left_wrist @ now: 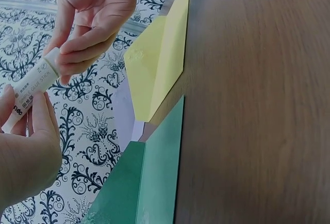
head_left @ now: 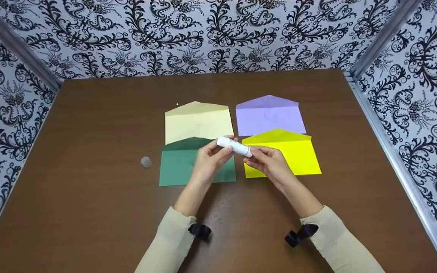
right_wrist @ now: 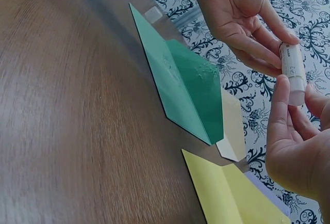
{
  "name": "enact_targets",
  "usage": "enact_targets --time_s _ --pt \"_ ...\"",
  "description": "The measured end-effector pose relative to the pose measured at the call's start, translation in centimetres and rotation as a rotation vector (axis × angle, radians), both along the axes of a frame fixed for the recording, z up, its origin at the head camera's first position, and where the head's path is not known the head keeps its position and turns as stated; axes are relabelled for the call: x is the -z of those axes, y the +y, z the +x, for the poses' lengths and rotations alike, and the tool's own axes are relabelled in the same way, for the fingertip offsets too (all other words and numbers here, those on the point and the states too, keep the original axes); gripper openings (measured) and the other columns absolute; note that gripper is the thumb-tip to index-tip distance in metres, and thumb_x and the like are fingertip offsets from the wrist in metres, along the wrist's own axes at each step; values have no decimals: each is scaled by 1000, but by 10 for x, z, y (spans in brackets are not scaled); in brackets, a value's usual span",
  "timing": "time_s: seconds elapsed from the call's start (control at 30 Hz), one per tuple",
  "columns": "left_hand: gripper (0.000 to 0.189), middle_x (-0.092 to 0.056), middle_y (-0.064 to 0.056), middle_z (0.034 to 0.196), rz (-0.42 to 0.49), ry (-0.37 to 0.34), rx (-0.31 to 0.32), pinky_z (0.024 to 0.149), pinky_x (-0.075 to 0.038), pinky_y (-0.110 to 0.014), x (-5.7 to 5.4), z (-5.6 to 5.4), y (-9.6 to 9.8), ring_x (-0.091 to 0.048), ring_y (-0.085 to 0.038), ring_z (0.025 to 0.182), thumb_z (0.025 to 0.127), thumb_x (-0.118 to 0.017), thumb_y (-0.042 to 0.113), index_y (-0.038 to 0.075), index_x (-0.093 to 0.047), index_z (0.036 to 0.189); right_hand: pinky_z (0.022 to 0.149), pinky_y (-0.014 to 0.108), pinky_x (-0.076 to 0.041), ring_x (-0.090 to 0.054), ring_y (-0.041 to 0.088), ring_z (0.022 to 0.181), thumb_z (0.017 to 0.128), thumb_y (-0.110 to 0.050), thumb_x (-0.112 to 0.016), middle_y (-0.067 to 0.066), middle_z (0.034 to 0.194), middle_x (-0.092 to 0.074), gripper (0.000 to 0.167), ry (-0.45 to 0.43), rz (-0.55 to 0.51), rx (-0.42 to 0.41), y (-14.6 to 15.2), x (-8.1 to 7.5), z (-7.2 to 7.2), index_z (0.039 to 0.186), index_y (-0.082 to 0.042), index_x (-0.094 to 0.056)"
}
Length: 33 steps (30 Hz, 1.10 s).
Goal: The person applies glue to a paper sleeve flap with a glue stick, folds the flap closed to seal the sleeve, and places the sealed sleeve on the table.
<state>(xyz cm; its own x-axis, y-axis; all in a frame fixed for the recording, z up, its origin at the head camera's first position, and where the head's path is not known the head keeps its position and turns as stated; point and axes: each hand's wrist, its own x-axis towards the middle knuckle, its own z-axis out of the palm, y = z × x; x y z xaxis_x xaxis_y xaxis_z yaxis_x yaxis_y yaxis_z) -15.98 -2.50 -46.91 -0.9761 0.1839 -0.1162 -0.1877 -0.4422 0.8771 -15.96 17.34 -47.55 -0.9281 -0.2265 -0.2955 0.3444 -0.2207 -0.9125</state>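
Both hands hold a white glue stick [head_left: 235, 146] up over the envelopes, tilted with its left end higher in the head view. The left hand [head_left: 211, 157] grips its barrel between thumb and fingers. At the other end, the right hand [head_left: 273, 163] pinches the base with thumb and fingertips. Printed lettering shows on the barrel in the left wrist view. Below the hands lie a green envelope [head_left: 178, 168] and a bright yellow envelope [head_left: 298, 157], flaps unfolded upward. Whitish smears mark the green flap [right_wrist: 198, 87] in the right wrist view.
Behind these lie a cream envelope [head_left: 197, 123] and a purple envelope [head_left: 269, 117], flaps also unfolded. A small translucent cap [head_left: 146, 162] sits left of the green envelope on the brown table [head_left: 89, 212]. Patterned panels [head_left: 218, 38] rise at the back and both sides.
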Motion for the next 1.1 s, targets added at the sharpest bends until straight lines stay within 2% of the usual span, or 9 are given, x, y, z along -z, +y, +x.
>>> enact_targets --time_s 0.17,0.33,0.43,0.63,0.83,1.1 --pt "35 -62 -24 135 -8 -5 0 104 -51 -37 1 1 -1 -67 -16 112 95 -62 0 -5 -61 130 89 28 -59 -74 13 92 99 -17 -62 5 108 -68 45 -15 1 -3 0 2 0 136 8 -54" --pt "36 -67 -18 130 3 -17 -12 102 -53 -34 0 1 -1 -67 -16 113 96 -61 -2 -6 -59 132 101 42 -50 -70 23 108 96 -8 -65 5 118 -66 39 37 -17 5 -1 3 1 133 1 -58" --pt "37 -69 -15 128 8 -14 -12 102 -52 -35 0 1 -1 -67 -16 113 96 -61 -2 -6 -59 132 102 43 -49 -68 27 113 93 -3 -67 5 119 -65 36 71 -12 15 -2 3 1 129 0 -59" --pt "37 -64 -20 134 5 -7 -1 103 -52 -36 0 2 -1 -66 -17 115 96 -61 -2 -6 -58 133 95 33 -56 -70 17 100 91 0 -69 3 112 -68 32 83 4 52 -3 5 1 122 -2 -65" --pt "37 -63 -21 135 -8 3 10 105 -50 -38 2 2 -1 -66 -17 116 97 -60 -1 -6 -57 134 92 33 -58 -73 14 93 90 -2 -71 2 104 -73 31 45 -40 63 -2 4 1 120 -1 -68" --pt "37 -66 -18 132 -1 10 10 104 -51 -37 3 2 -2 -66 -15 115 97 -59 -2 -6 -58 133 87 28 -60 -74 15 92 97 -5 -63 4 105 -69 37 10 -29 41 -3 2 2 130 9 -58"
